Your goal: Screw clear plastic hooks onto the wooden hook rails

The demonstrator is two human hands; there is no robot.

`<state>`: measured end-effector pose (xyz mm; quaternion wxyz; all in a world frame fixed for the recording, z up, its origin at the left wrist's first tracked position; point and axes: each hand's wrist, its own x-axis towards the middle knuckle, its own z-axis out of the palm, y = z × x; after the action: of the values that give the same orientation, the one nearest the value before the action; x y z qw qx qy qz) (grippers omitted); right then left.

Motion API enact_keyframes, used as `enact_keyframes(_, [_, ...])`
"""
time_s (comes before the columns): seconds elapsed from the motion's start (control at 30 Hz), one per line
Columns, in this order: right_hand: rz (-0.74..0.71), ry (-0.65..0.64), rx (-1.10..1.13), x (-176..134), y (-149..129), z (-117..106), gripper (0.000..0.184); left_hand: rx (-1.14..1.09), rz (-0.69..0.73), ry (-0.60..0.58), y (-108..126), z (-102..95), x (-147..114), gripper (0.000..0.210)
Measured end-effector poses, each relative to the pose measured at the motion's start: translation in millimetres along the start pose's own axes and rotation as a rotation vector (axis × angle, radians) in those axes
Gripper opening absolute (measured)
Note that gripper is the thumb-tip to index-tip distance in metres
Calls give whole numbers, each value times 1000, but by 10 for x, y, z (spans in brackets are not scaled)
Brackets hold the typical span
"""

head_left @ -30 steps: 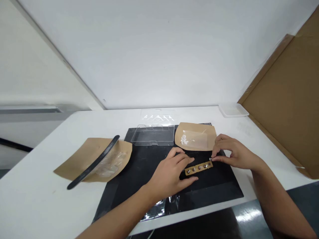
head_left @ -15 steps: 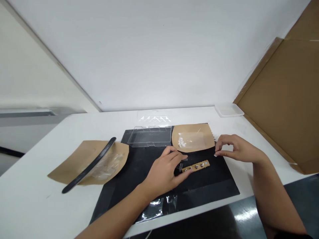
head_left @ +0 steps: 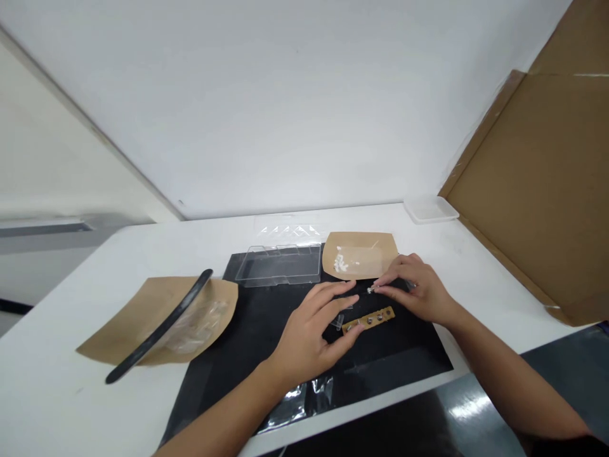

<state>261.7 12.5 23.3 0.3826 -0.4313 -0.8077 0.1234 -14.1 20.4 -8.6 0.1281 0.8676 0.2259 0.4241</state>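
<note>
Well, tan strip (head_left: 375,318): slanted, right end farther.
Left hand (head_left: 307,333): lay spread, nearer, leftward.
Right hand (head_left: 422,289): pinched bit (head_left: 370,290) beyond strip.

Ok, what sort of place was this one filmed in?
Probably an indoor workbench for small handwork: a white table against a plain wall, a black mat laid on it, and a brown paper tray holding small white pieces.

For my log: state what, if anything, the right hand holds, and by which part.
The right hand pinches a tiny shiny piece; by which part is unclear.
</note>
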Motion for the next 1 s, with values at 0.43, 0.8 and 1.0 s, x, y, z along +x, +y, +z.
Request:
enact_keyframes(0.43, [54, -68, 183, -32, -238, 307, 11, -144, -71, 132, 58, 39, 57, 11])
enact_keyframes(0.8, [203, -321, 548, 29, -289, 95, 19, -187, 58, 103, 95, 17, 105, 25])
enact_keyframes(1.0, [424, -434, 835, 28, -264, 74, 20, -166, 86, 75, 117, 7, 109, 26])
